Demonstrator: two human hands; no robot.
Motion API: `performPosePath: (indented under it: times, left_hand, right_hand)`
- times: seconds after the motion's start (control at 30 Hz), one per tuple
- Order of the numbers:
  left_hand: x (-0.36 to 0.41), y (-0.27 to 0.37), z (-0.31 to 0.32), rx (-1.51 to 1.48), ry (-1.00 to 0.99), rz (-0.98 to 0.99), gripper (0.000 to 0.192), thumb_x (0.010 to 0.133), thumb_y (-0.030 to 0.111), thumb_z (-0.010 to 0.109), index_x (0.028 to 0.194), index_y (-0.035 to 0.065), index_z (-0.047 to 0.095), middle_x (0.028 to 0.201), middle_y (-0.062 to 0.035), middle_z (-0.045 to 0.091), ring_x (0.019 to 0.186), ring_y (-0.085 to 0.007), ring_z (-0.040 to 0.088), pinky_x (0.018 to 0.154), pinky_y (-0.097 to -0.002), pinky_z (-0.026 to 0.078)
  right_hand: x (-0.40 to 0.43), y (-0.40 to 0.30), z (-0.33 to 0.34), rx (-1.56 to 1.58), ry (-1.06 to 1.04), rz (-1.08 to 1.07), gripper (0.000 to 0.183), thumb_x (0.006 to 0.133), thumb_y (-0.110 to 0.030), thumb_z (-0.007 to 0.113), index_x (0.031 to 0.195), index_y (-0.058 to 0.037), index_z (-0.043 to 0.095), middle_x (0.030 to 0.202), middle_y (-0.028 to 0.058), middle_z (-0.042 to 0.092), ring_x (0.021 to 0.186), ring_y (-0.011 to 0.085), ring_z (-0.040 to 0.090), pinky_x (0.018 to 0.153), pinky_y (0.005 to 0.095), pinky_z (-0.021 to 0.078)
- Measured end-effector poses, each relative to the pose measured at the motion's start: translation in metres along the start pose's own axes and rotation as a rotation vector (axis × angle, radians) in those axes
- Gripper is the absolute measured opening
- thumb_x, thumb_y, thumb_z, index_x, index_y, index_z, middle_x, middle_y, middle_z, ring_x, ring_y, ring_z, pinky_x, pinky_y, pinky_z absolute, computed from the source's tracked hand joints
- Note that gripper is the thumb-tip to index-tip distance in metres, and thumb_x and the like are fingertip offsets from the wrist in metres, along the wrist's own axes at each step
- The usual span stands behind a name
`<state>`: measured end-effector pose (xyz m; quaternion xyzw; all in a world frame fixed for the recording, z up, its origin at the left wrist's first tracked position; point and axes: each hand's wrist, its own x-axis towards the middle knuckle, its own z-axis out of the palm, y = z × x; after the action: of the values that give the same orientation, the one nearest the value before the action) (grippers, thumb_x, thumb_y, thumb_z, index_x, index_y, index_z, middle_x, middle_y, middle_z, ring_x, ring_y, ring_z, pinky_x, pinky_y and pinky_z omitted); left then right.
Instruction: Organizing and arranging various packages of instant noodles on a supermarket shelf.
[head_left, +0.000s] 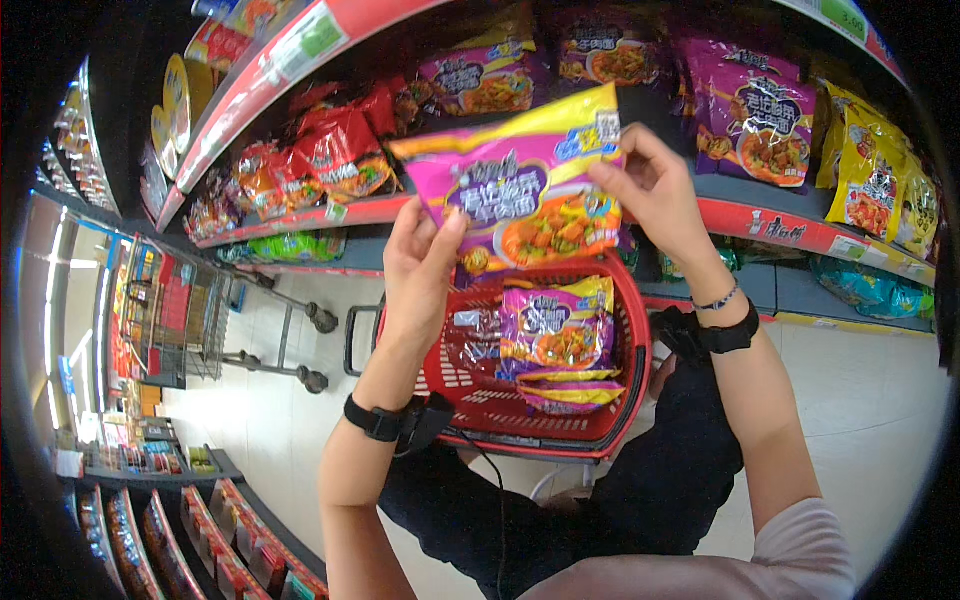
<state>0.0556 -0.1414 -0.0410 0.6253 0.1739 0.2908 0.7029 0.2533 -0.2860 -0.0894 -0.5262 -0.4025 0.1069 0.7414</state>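
Note:
A purple and yellow packet of instant noodles (517, 195) is held up between both hands, its printed front facing me. My left hand (424, 262) pinches its lower left edge with the thumb on the front. At its upper right edge, my right hand (652, 187) grips it between thumb and fingers. Below the packet stands a red plastic shopping basket (637, 360). Inside lie several matching noodle packets (559, 330), and a dark red clear-wrapped package (476, 337) rests beside them on the left.
A shelf (735, 221) ahead carries red noodle packets (337, 154), purple ones (757, 120) and yellow ones (870, 165). Teal bags (870, 285) lie on the lowest shelf. At left stand a metal shopping cart (180, 322) and another stocked shelf unit (187, 517).

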Motion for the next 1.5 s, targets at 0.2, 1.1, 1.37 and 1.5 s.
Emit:
performPosePath:
  times: [0.2, 1.1, 1.37, 1.5]
  left_hand:
    - [-0.086, -0.04, -0.052, -0.059, 0.039, -0.326, 0.036, 0.089, 0.003, 0.055, 0.123, 0.0068, 0.044, 0.113, -0.0049, 0.058, 0.098, -0.0134, 0.058, 0.08, -0.0279, 0.049]
    - [0.12, -0.053, -0.006, 0.506, 0.211, 0.117, 0.054, 0.089, 0.02, 0.059, 0.133, -0.0013, 0.036, 0.128, -0.0121, 0.048, 0.121, -0.0219, 0.042, 0.102, -0.0325, 0.03]
    - [0.207, -0.06, -0.009, 0.173, 0.282, 0.027, 0.069, 0.087, 0.028, 0.061, 0.139, 0.0005, 0.024, 0.129, -0.0142, 0.047, 0.117, -0.0195, 0.046, 0.098, -0.0289, 0.034]
    - [0.191, -0.055, -0.009, 0.246, 0.218, 0.021, 0.052, 0.073, 0.011, 0.076, 0.116, 0.0008, 0.048, 0.101, -0.0067, 0.063, 0.092, -0.014, 0.059, 0.08, -0.0259, 0.046]
  right_hand:
    - [-0.052, 0.016, 0.006, 0.118, -0.757, 0.44, 0.044, 0.079, -0.012, 0.072, 0.106, -0.0018, 0.039, 0.08, 0.0065, 0.059, 0.071, 0.0097, 0.058, 0.056, 0.0213, 0.045]
    - [0.04, 0.045, 0.045, -0.317, 0.219, -0.227, 0.027, 0.083, -0.01, 0.06, 0.108, 0.0001, 0.058, 0.11, 0.0144, 0.059, 0.101, 0.0245, 0.059, 0.081, 0.033, 0.0495]
    - [0.059, 0.07, 0.047, -0.707, 0.158, -0.059, 0.077, 0.08, -0.037, 0.063, 0.133, 0.0079, 0.031, 0.136, 0.0271, 0.036, 0.128, 0.0403, 0.031, 0.107, 0.0422, 0.0265]
    - [0.063, 0.069, 0.05, -0.618, 0.084, 0.028, 0.088, 0.08, -0.043, 0.061, 0.138, 0.0086, 0.019, 0.142, 0.0283, 0.025, 0.133, 0.0405, 0.023, 0.11, 0.0426, 0.0192]
